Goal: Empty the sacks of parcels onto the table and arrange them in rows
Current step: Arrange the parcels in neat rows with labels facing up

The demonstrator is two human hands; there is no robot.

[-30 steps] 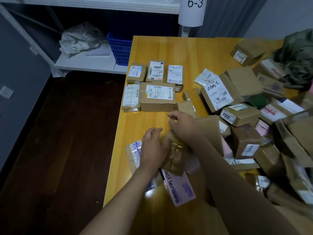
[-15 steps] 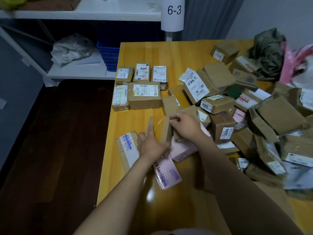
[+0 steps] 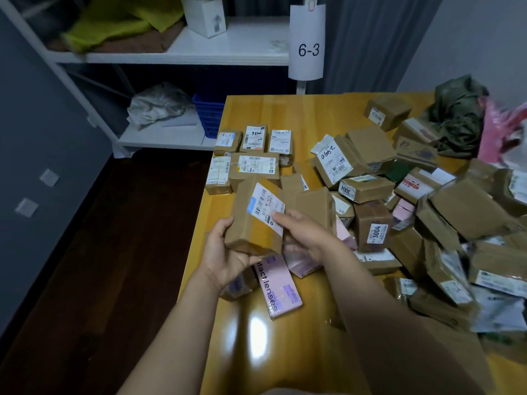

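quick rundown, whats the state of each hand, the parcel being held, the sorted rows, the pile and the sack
held parcel, lifted above the table, tilted, label up
left hand, grips its lower end
right hand, holds its labelled side
sorted rows, five parcels flat, labels up
pile, jumbled, unsorted
green sack, crumpled at the table's far right

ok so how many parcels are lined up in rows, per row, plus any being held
far row: 3
near row: 2
held parcel, gripped by left hand and right hand: 1
total: 6
loose pile on the right not counted
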